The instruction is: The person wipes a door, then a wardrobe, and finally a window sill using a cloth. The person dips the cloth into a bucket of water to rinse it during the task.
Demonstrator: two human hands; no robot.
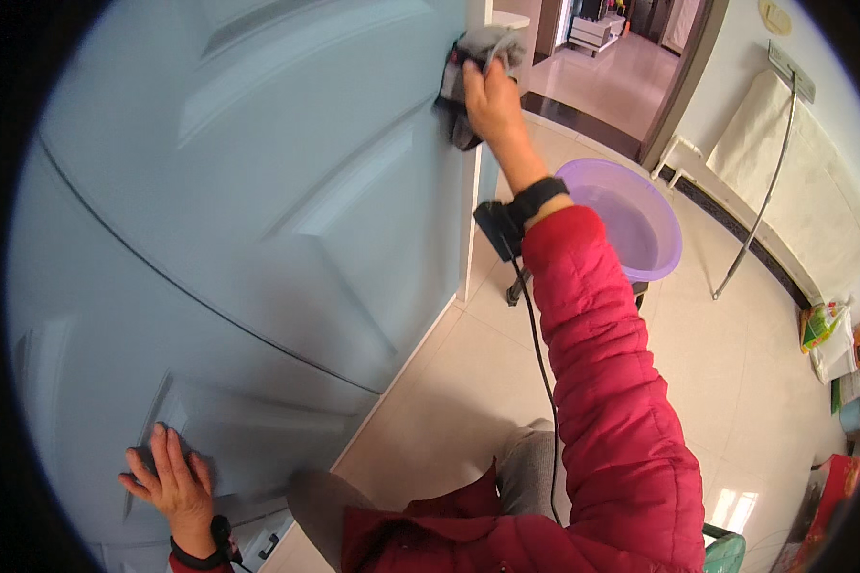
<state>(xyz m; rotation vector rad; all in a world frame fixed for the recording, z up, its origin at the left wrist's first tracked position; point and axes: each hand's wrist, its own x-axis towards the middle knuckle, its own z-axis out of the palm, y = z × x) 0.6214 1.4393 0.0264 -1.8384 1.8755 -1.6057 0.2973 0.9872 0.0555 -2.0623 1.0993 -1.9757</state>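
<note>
My right hand [493, 104] grips a grey and black cloth [466, 86] and presses it near the right-hand edge of a pale blue panelled cabinet front [380, 172]. Part of the cloth hangs below my fingers and is slightly blurred. Lower left, my left hand [174, 481] rests against another panel of the same blue front, fingers spread and nothing held. A dark seam runs between the two panel sections. Each wrist wears a black strap with a device, and a cable trails from the right one along my red sleeve.
A purple plastic basin [670, 215] stands on a dark support right of my forearm. Against the right wall leans a flat mop [767, 193]. Packets and bags [831, 344] lie along that wall. A green bin [724, 550] is at lower right. Beyond the doorway stands a white cabinet [595, 32].
</note>
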